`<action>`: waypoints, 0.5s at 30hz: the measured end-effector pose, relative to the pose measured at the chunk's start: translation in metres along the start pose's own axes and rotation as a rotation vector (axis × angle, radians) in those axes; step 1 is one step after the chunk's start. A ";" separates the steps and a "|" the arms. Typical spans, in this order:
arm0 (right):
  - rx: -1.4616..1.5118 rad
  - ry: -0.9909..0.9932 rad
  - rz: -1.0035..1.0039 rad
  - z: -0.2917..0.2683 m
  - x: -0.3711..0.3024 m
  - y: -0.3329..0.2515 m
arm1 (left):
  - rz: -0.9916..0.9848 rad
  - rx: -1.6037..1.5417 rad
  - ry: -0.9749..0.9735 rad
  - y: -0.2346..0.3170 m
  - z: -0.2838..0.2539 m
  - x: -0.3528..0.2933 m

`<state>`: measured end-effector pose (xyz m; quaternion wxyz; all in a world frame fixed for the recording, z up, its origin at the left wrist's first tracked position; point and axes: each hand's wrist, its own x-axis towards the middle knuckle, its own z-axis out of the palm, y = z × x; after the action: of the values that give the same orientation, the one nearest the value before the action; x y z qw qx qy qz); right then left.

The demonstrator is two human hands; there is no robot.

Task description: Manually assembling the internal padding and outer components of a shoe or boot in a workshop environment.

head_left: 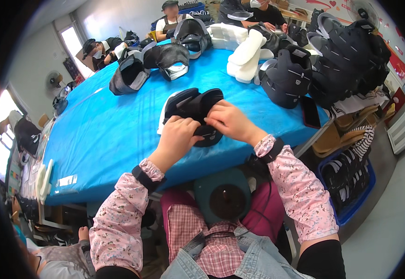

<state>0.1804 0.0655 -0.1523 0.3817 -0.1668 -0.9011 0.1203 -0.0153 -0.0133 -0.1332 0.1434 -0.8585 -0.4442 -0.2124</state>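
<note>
Far to the left of my left hand (177,139), two white slabs (45,181) stand side by side at the edge of the blue table (95,135). Beyond that hand and to its left, a co-worker (102,49) bends over the table's far side, and nearer me an open black shoe (129,76) lies with its mouth toward me; two grey-lined shoes (158,58) sit just right of it, farther out than both my hands. My left hand is clamped on the near left side of the dark shoe (194,106), its fingers curled over the rim. A white piece (162,122) shows past the shoe's left edge; I cannot tell whether it lies under or against it. The shoe is between my hands, over the table's near part, its opening up. My right hand (232,122) is closed on its right rim, thumb and fingers together. Beyond the right hand stand white blocks (244,56), then to their right a black boot (286,76) and a big black pile (347,56). Right of that hand, a phone (310,111) lies at the table's edge, and below it a blue basket (372,186) holds dark things.
</note>
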 end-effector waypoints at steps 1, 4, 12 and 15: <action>0.005 -0.002 0.002 0.004 0.000 -0.001 | -0.003 -0.001 -0.005 -0.001 0.003 0.000; -0.083 0.055 -0.021 0.007 0.001 0.001 | 0.000 0.087 -0.063 -0.008 0.013 0.007; -0.036 0.184 -0.095 -0.019 0.012 -0.014 | 0.011 -0.150 -0.041 -0.019 -0.025 0.020; 0.005 0.314 -0.135 -0.048 0.034 -0.051 | -0.001 -0.295 0.036 -0.002 -0.078 0.022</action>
<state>0.1822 0.0361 -0.0800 0.5256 -0.1214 -0.8392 0.0691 -0.0235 -0.0304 -0.0546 0.0236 -0.8661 -0.4058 -0.2910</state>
